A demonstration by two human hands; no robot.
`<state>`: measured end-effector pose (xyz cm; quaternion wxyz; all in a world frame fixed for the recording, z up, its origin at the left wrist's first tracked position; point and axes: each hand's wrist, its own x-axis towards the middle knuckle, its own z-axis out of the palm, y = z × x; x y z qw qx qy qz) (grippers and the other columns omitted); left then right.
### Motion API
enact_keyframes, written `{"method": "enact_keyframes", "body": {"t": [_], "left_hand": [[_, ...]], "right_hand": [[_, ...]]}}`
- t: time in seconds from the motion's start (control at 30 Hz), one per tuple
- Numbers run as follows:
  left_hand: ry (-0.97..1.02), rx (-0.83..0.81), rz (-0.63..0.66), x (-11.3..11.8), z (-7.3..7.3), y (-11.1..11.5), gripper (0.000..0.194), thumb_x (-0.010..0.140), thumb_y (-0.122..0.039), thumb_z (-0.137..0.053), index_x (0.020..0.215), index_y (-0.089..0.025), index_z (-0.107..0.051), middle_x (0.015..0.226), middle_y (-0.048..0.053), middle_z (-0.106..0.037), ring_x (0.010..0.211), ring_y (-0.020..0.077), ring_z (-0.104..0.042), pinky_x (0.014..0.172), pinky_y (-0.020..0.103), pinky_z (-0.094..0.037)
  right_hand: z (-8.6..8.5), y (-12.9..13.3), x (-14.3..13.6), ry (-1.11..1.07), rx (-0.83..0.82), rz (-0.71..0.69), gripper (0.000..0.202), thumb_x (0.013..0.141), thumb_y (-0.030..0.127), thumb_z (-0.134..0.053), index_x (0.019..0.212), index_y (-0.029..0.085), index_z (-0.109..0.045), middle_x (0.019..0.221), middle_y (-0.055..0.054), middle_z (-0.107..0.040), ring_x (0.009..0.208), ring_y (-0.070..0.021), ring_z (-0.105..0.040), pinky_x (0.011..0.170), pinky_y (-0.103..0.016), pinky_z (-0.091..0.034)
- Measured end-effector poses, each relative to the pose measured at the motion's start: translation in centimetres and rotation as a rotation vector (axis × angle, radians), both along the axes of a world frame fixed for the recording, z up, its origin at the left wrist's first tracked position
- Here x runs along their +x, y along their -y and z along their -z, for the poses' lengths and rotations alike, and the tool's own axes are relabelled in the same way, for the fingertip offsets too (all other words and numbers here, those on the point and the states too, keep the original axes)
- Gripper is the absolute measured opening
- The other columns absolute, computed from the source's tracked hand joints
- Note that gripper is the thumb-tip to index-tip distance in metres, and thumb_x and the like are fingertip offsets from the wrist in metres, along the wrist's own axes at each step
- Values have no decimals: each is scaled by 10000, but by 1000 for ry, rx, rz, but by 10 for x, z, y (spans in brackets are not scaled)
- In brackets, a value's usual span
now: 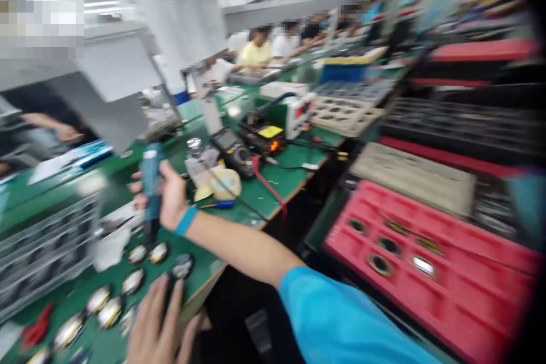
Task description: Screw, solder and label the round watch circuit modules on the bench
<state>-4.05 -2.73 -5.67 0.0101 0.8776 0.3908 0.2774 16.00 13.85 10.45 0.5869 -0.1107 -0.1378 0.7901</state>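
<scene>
Right hand (173, 196) up now, fingers wrapped snugly round the driver (151, 179), nose down near the discs (133, 280) by the tabletop's (273, 182) near edge; that upright hold likely keeps its tip aimed at them. Down comes the view to the left hand (156, 327): fingers long, slightly parted, tips right by a dark disc (183, 266) at that edge; blur hides any contact. Discs lie loose, probably for easy reach. Across the gap, a pink tray (482, 284).

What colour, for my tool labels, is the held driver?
The driver is teal, its nose dark; see the head view.
</scene>
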Motion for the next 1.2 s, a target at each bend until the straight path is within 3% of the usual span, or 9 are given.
{"method": "enact_keyframes", "body": {"t": [0.1, 0.2, 0.37, 0.47, 0.67, 0.77, 0.9, 1.07, 1.2], "left_hand": [[-188, 72, -185, 24, -12, 19, 991, 875, -537, -768, 1695, -426, -222, 1652, 53, -496, 1487, 387, -517, 1161, 581, -538], [-253, 75, -204, 47, -24, 11, 1006, 890, -663, -704, 1710, -315, -237, 1690, 96, -431, 1516, 385, -484, 1183, 562, -525], [-268, 16, -161, 59, -42, 2, 889, 945, -684, -625, 1665, -236, -358, 1728, 94, -368, 1582, 322, -395, 1291, 501, -415], [-184, 13, -182, 49, -47, 9, 780, 982, -599, -625, 1646, -269, -385, 1704, 78, -420, 1571, 304, -414, 1259, 512, -464], [100, 113, -546, -9, -41, 28, 409, 1017, -319, -620, 1416, -406, -613, 1342, 82, -722, 1227, 305, -694, 1009, 550, -626], [112, 79, -520, -18, -42, 32, 317, 1020, -288, -628, 1327, -354, -666, 1276, 74, -751, 1165, 276, -724, 974, 486, -645], [135, -12, -415, -1, -48, 17, 300, 1019, -248, -645, 1317, -271, -665, 1302, 86, -743, 1187, 246, -718, 1024, 424, -626], [162, -118, -372, 15, -57, -11, 520, 934, -312, -779, 1414, -262, -586, 1232, 90, -742, 1152, 287, -707, 1034, 486, -596], [179, -179, -366, 13, -56, -15, 564, 934, -307, -780, 1444, -270, -544, 1216, 79, -726, 1122, 277, -695, 1012, 465, -574]], "right_hand": [[6, -4, 2, -82, 29, -17, 672, 1007, 730, -270, 897, 198, -664, 644, -12, -639, 451, -125, -453, 413, -246, -415], [12, -12, 1, -63, 77, 92, 606, 975, 757, -420, 916, 195, -638, 675, -13, -613, 460, -123, -475, 426, -252, -435], [16, -13, 1, 11, 120, 173, 596, 939, 769, -482, 929, 196, -646, 727, -22, -603, 477, -122, -498, 418, -263, -455], [14, -12, 3, 41, 118, 219, 602, 961, 743, -443, 935, 181, -657, 727, -23, -586, 479, -113, -501, 422, -254, -459], [11, -7, -2, 84, 158, 244, 592, 951, 747, -462, 923, 193, -669, 724, -32, -602, 479, -120, -489, 411, -272, -443], [12, -2, -7, 118, 262, 233, 597, 890, 770, -561, 918, 187, -687, 739, -36, -618, 481, -118, -503, 425, -278, -434], [16, 4, -14, 174, 386, 218, 591, 851, 779, -616, 917, 198, -702, 747, -31, -636, 469, -114, -497, 435, -289, -417], [17, 11, -22, 259, 477, 216, 627, 866, 830, -561, 899, 217, -688, 747, -25, -650, 458, -118, -493, 390, -279, -365], [22, 17, -32, 308, 518, 153, 693, 874, 879, -508, 956, 210, -667, 757, -25, -655, 480, -129, -533, 372, -273, -361]]}}
